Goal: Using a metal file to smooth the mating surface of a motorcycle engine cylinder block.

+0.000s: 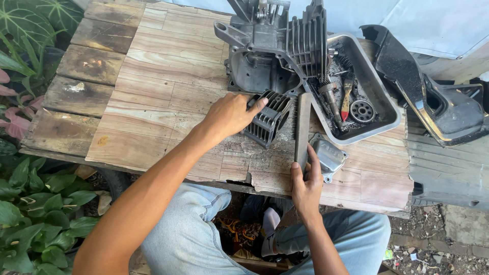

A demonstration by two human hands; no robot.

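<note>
My left hand grips a dark finned cylinder head standing on its edge on the wooden table. My right hand holds the near end of a long flat metal file, which lies on the table with its far end beside the cylinder head. A small grey metal cover lies just right of my right hand. Behind the cylinder head stands a grey engine crankcase with cooling fins.
A grey metal tray at the right holds a brush, a gear, a shaft and small parts. A black plastic shroud sits at the far right. Green plants crowd the left. The table's front edge is chipped.
</note>
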